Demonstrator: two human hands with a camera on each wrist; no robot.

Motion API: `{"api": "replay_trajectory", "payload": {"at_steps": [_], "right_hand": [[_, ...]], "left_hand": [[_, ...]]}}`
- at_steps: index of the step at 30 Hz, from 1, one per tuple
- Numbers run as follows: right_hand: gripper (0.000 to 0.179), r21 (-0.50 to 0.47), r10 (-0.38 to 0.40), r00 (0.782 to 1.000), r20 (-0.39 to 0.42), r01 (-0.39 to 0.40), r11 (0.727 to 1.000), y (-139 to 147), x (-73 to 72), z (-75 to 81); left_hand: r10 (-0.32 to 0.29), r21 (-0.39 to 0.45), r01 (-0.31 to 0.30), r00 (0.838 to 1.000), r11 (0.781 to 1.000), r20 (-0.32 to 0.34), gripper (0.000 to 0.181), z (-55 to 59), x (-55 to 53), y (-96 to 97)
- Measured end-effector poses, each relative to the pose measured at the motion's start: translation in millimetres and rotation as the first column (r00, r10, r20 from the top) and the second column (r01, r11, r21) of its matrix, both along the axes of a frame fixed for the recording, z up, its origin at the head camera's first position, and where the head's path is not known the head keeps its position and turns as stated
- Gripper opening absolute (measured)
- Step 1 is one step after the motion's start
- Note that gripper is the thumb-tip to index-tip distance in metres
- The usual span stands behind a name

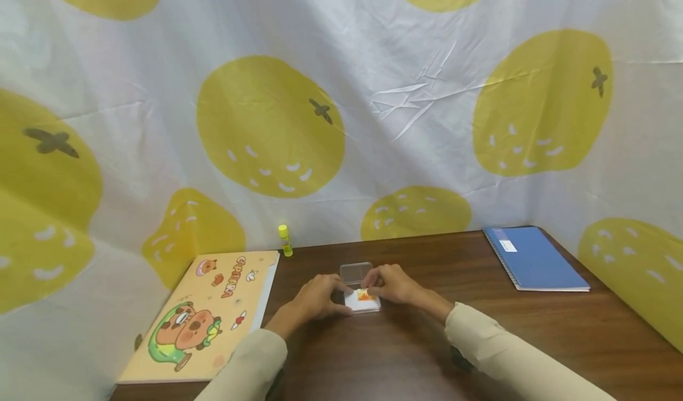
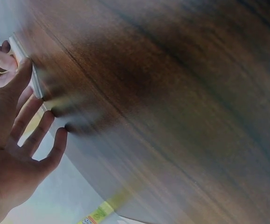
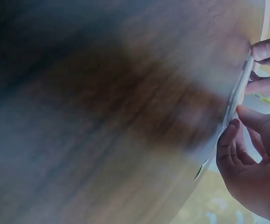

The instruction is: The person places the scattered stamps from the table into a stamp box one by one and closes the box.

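A small clear plastic case with a raised lid (image 1: pixel 356 272) lies on the table, its base (image 1: pixel 363 308) filled with white. Over the white sits a small orange-and-yellow paper piece (image 1: pixel 365 295); whether it is a card or a sticker is too small to tell. My left hand (image 1: pixel 319 297) holds the case's left side between thumb and fingers, the other fingers (image 2: pixel 58 144) spread apart. From the right, my right hand (image 1: pixel 393 283) pinches the paper piece at its right end. In the right wrist view the case (image 3: pixel 235 95) appears edge-on, and the paper is hidden.
On the left lies a capybara-printed folder (image 1: pixel 203 318), with a yellow glue stick (image 1: pixel 285 241) upright behind it. A blue spiral notebook (image 1: pixel 536 258) is at the back right of the brown table (image 1: pixel 427 353). A fruit-patterned curtain (image 1: pixel 363 122) surrounds the table's back and sides.
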State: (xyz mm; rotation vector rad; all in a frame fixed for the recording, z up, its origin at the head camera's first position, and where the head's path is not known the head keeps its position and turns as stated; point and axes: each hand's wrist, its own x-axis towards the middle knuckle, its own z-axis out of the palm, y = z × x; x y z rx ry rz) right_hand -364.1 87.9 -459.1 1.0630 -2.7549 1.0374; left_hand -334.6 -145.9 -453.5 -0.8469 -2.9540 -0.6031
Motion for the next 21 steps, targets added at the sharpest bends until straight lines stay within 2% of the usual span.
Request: {"api": "replay_trajectory", "payload": {"at_steps": [4, 9, 12, 21], "right_hand": [[0.005, -0.009, 0.015, 0.999, -0.033, -0.016, 1.000, 3.1, 1.7, -1.5], [0.007, 0.014, 0.080, 0.994, -0.081, -0.080, 0.997, 8.5, 3.1, -2.1], [0.010, 0.031, 0.106, 0.991, -0.080, -0.104, 0.994, 10.1, 3.5, -1.7], [0.010, 0.025, 0.126, 0.984, -0.125, -0.124, 0.992, 2.7, 2.8, -1.1]], "left_hand": [[-0.011, -0.006, 0.011, 1.000, 1.000, -0.008, 0.044, -0.6, 0.4, 1.7], [-0.007, -0.019, 0.007, 1.000, 1.000, -0.003, 0.044, -0.1, 0.9, 3.0], [0.001, -0.023, -0.001, 1.000, 1.000, 0.004, 0.044, 0.1, 0.8, 3.0], [0.013, -0.031, -0.014, 1.000, 0.999, -0.001, 0.046, -1.7, -0.4, 0.2]]}}
